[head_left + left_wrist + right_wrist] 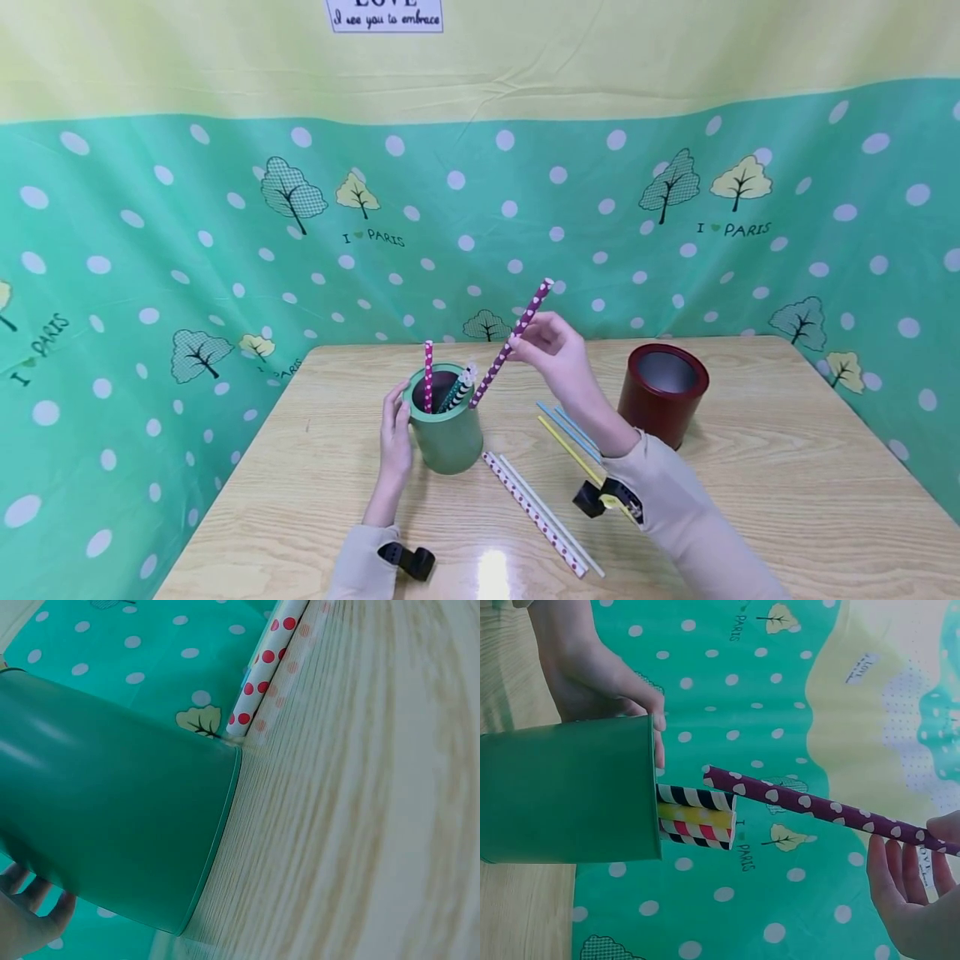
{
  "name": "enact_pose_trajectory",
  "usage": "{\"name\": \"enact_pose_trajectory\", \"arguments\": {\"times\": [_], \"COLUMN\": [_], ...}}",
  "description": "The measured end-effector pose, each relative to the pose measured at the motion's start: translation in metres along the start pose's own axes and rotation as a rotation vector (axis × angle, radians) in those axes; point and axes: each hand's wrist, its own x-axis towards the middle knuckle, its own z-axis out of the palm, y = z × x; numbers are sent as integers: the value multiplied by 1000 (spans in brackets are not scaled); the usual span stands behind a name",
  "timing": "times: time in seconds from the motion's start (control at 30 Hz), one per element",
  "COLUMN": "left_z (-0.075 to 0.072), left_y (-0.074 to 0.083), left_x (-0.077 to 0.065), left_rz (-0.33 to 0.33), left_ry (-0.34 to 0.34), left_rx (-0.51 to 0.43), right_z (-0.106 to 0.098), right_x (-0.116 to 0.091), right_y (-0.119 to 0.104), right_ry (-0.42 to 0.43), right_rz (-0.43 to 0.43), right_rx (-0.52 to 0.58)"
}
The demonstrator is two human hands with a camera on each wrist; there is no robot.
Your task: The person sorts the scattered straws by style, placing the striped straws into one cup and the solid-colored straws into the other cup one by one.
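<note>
My left hand [395, 433] grips the green container [450, 442] at its nine o'clock side, fingers at the rim. My right hand [557, 350] pinches a purple heart-patterned straw [501, 360], slanted up toward one o'clock, its lower end just above the container's mouth and clear of it. A magenta straw [428, 375] and several striped ones stand inside. From the container, pale straws [535, 515], some red-dotted, lie toward five o'clock on the surface [300, 500]; a red container [652, 417] stands near three o'clock.
</note>
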Motion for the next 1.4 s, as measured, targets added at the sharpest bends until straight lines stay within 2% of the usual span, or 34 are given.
{"name": "enact_pose_trajectory", "arguments": {"times": [0.33, 0.57, 1.03, 1.4], "left_z": [0, 1, 0, 0], "left_y": [0, -1, -1, 1], "left_x": [0, 0, 1, 0], "left_rz": [12, 11, 6, 19], "left_ry": [-5, -7, -2, -3], "left_rx": [-11, -14, -16, -13], "right_z": [4, 8, 19, 23], "right_x": [8, 14, 17, 20], "right_y": [-6, -1, 11, 22], "right_ry": [73, 123, 91, 71], "right_rz": [-40, -66, -43, -66], "right_rx": [70, 53, -61, -51]}}
